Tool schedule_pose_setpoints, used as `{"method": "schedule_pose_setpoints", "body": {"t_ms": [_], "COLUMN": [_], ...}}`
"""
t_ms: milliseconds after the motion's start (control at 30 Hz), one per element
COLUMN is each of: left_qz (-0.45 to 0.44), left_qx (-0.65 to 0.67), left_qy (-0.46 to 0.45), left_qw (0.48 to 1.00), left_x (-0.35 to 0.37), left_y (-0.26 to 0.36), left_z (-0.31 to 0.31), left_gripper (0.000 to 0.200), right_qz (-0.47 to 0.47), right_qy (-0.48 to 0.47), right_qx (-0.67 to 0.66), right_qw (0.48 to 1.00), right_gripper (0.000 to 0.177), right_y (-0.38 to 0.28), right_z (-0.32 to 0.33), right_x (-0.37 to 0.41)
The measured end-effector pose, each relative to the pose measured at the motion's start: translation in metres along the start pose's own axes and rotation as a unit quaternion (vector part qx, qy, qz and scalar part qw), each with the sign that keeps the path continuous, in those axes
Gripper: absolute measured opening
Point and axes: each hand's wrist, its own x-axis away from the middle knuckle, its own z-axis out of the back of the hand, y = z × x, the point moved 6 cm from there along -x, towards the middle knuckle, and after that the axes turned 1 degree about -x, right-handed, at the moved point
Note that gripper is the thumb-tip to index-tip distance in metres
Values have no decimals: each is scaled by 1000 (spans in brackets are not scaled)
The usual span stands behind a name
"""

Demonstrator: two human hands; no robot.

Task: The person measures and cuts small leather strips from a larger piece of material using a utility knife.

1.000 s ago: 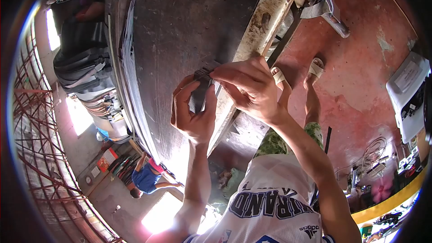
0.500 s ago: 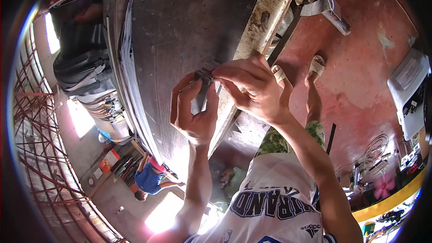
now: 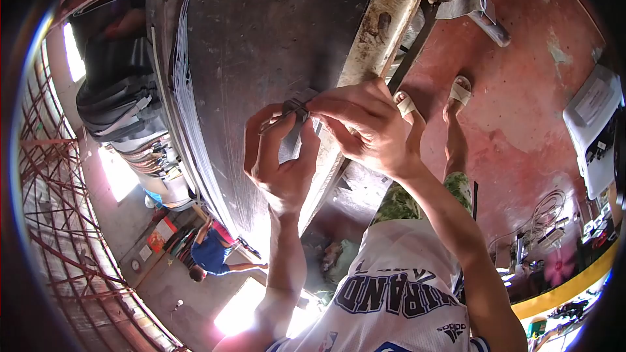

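A small dark strip point(image 3: 297, 107) is between my two hands, over the dark work surface. My left hand point(image 3: 277, 163) is curled around its left end, fingers bent and thumb raised. My right hand point(image 3: 365, 124) pinches the other side of the strip with thumb and forefinger. The fingertips of both hands nearly meet there. A grey flap of the dark piece hangs inside the curve of my left hand. Its exact shape is hard to make out.
Stacked sheets point(image 3: 186, 98) run along the far side of the dark table point(image 3: 235, 45). Black material point(image 3: 120, 85) is piled beyond them. A person in blue point(image 3: 212, 252) is at lower left. A white container point(image 3: 592, 120) stands on the red floor point(image 3: 515, 104) at right.
My left hand has shifted slightly to the left, its fingers a little changed around the dark strip. The person in blue has moved slightly.
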Motion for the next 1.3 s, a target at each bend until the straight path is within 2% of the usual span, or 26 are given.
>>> {"method": "schedule_pose_setpoints", "body": {"t_ms": [167,233,467,567,667,833,900,1167,1300], "left_qz": [-26,5,26,36,46,65,76,119,99], "left_qx": [-4,8,45,47,42,41,13,81,55], "left_qy": [-6,22,43,38,-10,52,40,33,33], "left_qw": [1000,1000,998,998,998,996,996,989,993], "left_x": [2,7,13,15,13,22,19,15,15], "left_y": [-3,-9,-11,-11,-10,-20,-18,-19,-17], "left_z": [-3,-3,-6,-4,-5,-4,-4,-6,-7], "left_gripper": [28,28,24,24,25,33,34,46,46], "right_qz": [-4,2,-5,-1,-2,6,8,7,7], "right_qy": [-5,1,26,13,-6,-3,-4,6,10], "right_qx": [11,10,23,15,14,1,-1,-6,-6], "right_qw": [1000,1000,999,1000,1000,1000,1000,1000,1000], "right_gripper": [36,37,33,32,33,36,37,31,29], "right_y": [0,0,1,-1,-2,1,2,-1,-1], "right_z": [1,2,0,0,1,0,-1,-3,-4], "right_x": [-1,-1,1,-1,-3,-1,-1,-1,0]}}
